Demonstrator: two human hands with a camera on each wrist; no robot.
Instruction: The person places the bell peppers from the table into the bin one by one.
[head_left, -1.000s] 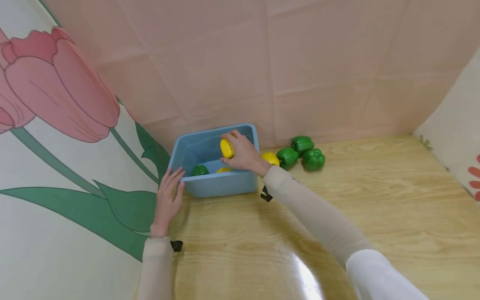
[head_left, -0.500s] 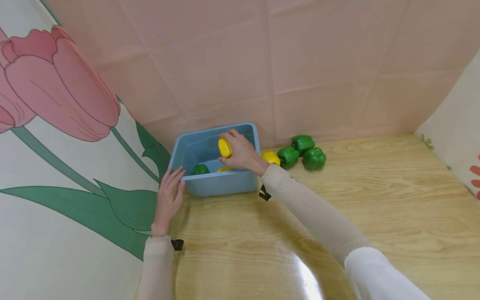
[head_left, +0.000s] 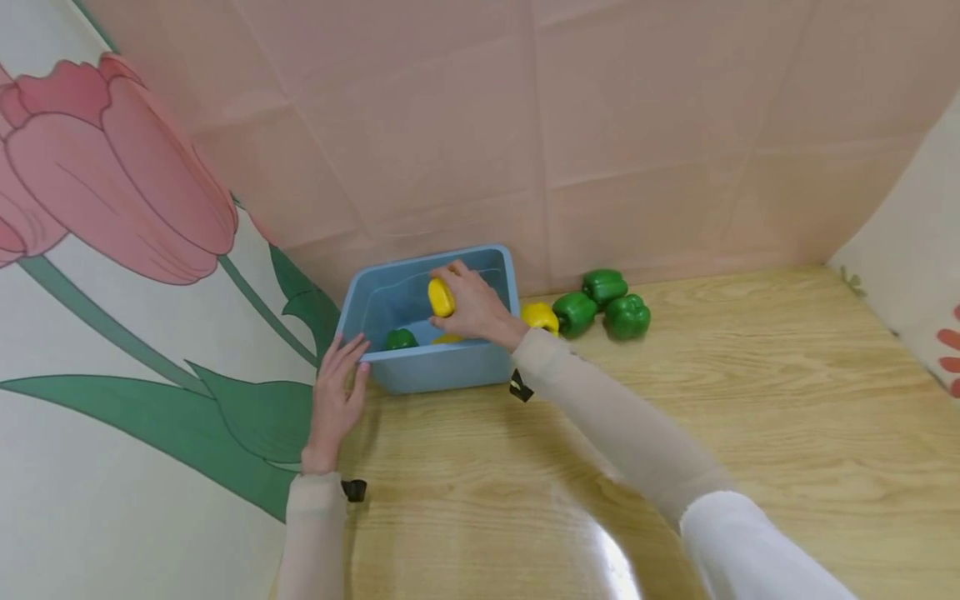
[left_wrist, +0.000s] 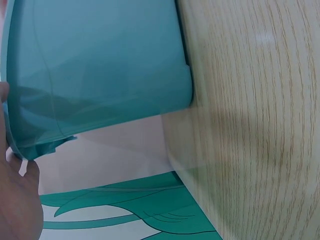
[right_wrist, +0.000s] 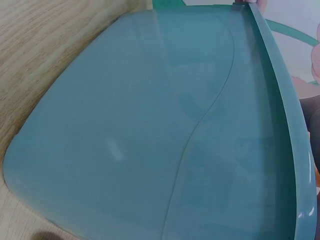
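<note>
While the right hand [head_left: 474, 307] pinches a yellow bell pepper [head_left: 441, 297] between thumb and fingers near the centre of the frame, the left hand [head_left: 335, 408] rests its nearly straight fingers on the near left corner of a blue plastic bin [head_left: 442, 369], thumb set apart from them. The held pepper shows over the mouth of the bin; how high above its floor, I cannot tell. Inside, behind the near wall, lie a green bell pepper [head_left: 401, 339] and a second yellow pepper [head_left: 447, 338], both partly hidden. Just right of the bin, another yellow pepper [head_left: 540, 317] sits on the wood-grain table [head_left: 675, 433], partly covered by the right sleeve [head_left: 622, 417]. Beside it, right of centre, three green peppers [head_left: 576, 314] are bunched close together. Pink tulips [head_left: 120, 167] decorate the wall at upper left.
</note>
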